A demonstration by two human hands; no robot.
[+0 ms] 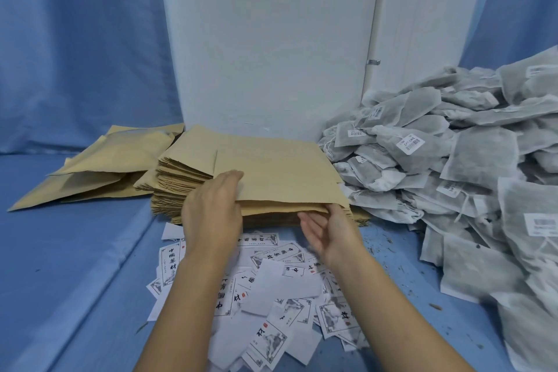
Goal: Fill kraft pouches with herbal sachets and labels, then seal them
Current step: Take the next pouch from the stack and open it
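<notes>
Head view: A person at a table draped in blue cloth (75,266) works at a thick stack of kraft pouches (178,190), which sits in the middle of the table against a white panel (265,39).

The left hand (211,214) grips the near-left edge of the top pouch (271,166). Its fingers are curled over the upper face and its thumb is out of sight beneath. That pouch is tilted, its near edge raised off the pile and its far edge still lying on it.

The right hand (329,232) is turned palm-up at the near-right corner, fingers loose and slightly spread. The fingertips are slipped just under the lifted edge and pinch nothing.

Printed paper labels (271,287) lie scattered in a heap just in front of the stack, beneath both forearms. Some are face-up with black calligraphy and an ink landscape, others show a blank white back.

To the right, a large mound of grey herbal sachets (471,157) with barcode stickers spills along the table edge and touches the right side of the stack.

To the left and a little behind, a few loose kraft pouches (114,154) lie overlapped, puffier than the flat ones in the stack.

Blue curtains (75,39) hang on either side of the panel.
</notes>
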